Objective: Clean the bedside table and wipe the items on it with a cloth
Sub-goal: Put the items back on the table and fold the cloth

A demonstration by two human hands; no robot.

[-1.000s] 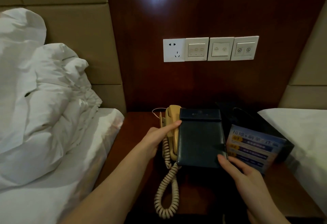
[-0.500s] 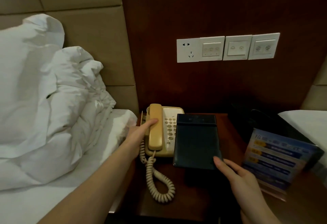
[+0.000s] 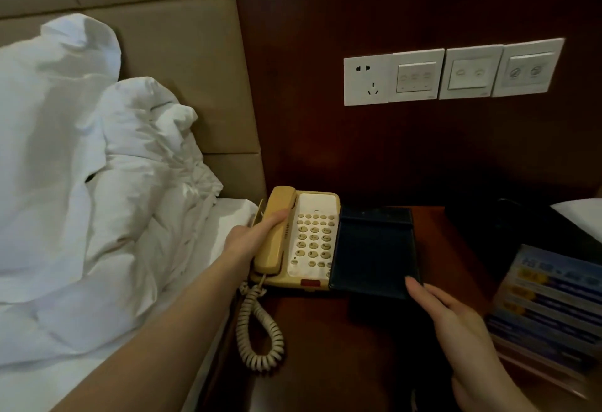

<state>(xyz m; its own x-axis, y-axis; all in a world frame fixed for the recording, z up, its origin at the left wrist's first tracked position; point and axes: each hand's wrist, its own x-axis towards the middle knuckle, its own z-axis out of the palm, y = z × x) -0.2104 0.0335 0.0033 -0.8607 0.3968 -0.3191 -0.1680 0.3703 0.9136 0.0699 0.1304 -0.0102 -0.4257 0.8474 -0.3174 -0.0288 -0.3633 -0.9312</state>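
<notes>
A beige telephone [image 3: 312, 239] lies flat, keypad up, at the left rear of the dark wooden bedside table [image 3: 325, 340]. My left hand [image 3: 250, 239] grips its left side, thumb laid over the handset. Its coiled cord [image 3: 257, 330] trails toward the table's front edge. A dark folder [image 3: 371, 245] lies against the phone's right side. My right hand [image 3: 456, 323] pinches the folder's near right corner; the fingers below it are hidden.
A blue printed leaflet stand [image 3: 547, 307] stands at the table's right. A black object [image 3: 508, 219] sits behind it in shadow. A bed with a rumpled white duvet [image 3: 97, 200] borders the left, another bed [image 3: 580, 216] the right. Wall switches [image 3: 449, 72] are above.
The telephone, tipped up on its side a second ago, now lies flat with the keypad up. Both hands keep their holds. My view has swung left.
</notes>
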